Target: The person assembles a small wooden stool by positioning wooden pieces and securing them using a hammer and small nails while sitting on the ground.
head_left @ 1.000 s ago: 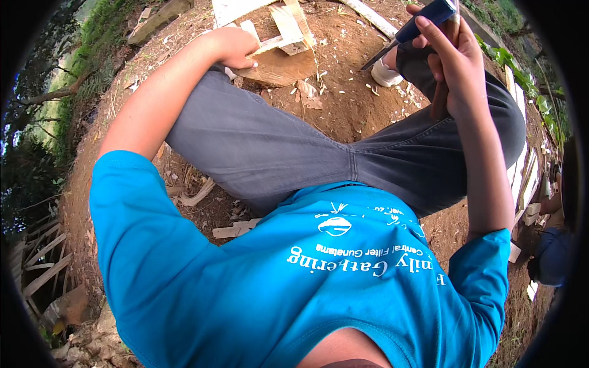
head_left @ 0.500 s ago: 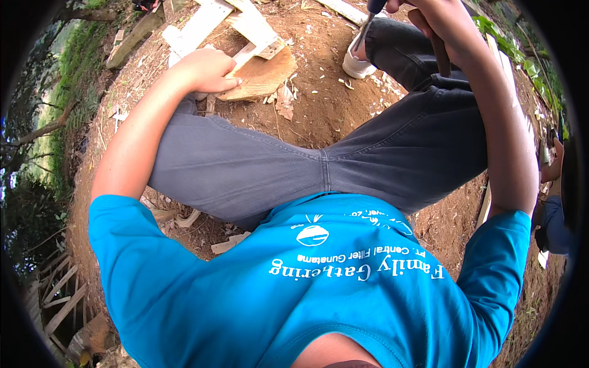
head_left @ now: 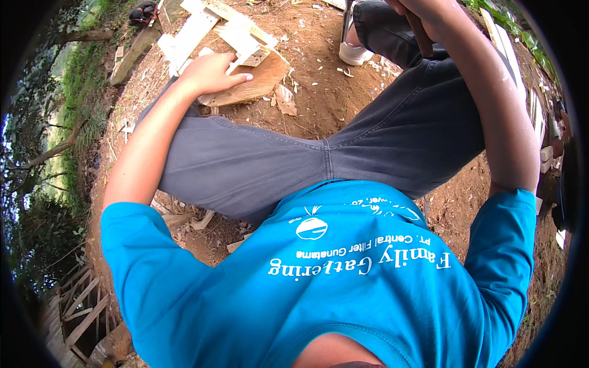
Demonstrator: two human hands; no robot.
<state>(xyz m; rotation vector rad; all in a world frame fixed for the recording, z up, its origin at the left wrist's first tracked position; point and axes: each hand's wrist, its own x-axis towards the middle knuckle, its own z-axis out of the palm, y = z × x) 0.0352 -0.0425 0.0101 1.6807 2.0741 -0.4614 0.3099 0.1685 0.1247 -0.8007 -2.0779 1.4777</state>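
Note:
My left hand [head_left: 211, 75] is at upper left, with its fingers bent against a pale piece of wood [head_left: 238, 38] and its thumb stretched out over a flat-topped wooden block [head_left: 245, 89]. More pale cut boards [head_left: 193, 27] lean together just beyond the hand. My fingertips are partly hidden. At the top edge, right of centre, my right hand [head_left: 426, 15] is closed round a tool with a brown wooden handle [head_left: 419, 35]. The handle's lower end sticks out below the fist, and the tool's head is out of view.
My legs in dark trousers [head_left: 392, 141] are spread over brown soil [head_left: 313, 67] strewn with wood chips. A pale shoe [head_left: 354, 54] stands at upper centre. A log [head_left: 135, 55] lies at far left, long planks [head_left: 506, 46] at right. Part of another person [head_left: 567, 165] shows at the right rim.
The view has shifted a little. My right hand has risen toward the top edge, and the metal shaft with a dark end near it has left the view. My left hand stays by the wood.

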